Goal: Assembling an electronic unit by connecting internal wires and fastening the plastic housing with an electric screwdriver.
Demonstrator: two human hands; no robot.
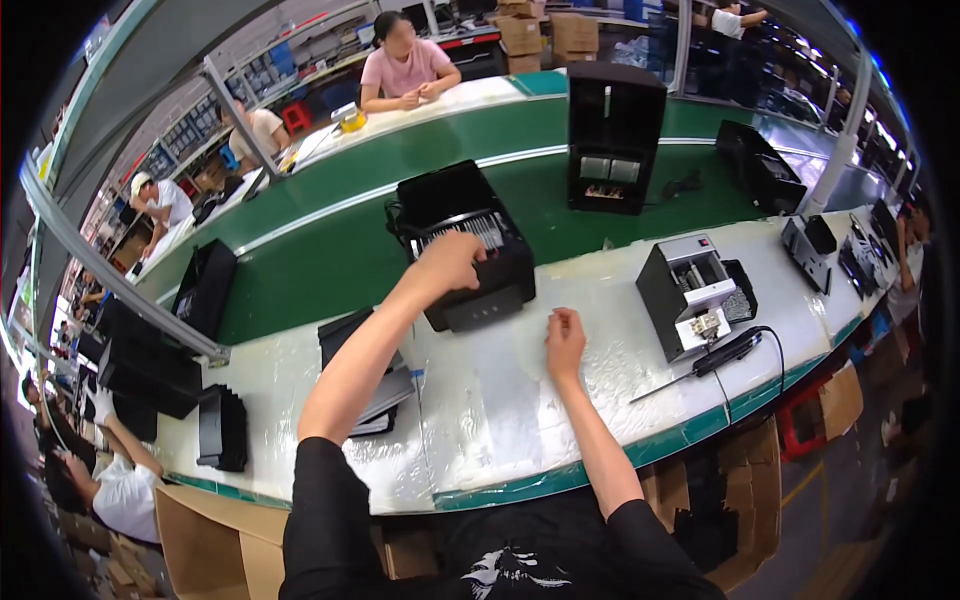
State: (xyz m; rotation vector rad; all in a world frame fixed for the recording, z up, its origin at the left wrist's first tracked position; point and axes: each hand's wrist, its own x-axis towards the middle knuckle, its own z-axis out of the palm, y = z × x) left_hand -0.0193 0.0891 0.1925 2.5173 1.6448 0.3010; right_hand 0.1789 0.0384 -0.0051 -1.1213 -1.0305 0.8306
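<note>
Shirt [515, 530]; machine [508, 265], long axis forward-left; left hand [450, 266]: grip unclear; right hand [566, 343] curled.

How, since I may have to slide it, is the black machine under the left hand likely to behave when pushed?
The machine looks stiff, being boxy and crisp-edged. It may be fairly heavy, given the metallic-looking parts inside. What looks like a dark cable at its left side would probably trail or snag.

Over at the bench, the person's left hand [450, 265] rests on a black machine [508, 280]; the right hand [566, 342] hangs half-curled by the white worktop [490, 405]. Across the green belt [300, 280], someone in pink [410, 72] sits, hands together.
</note>
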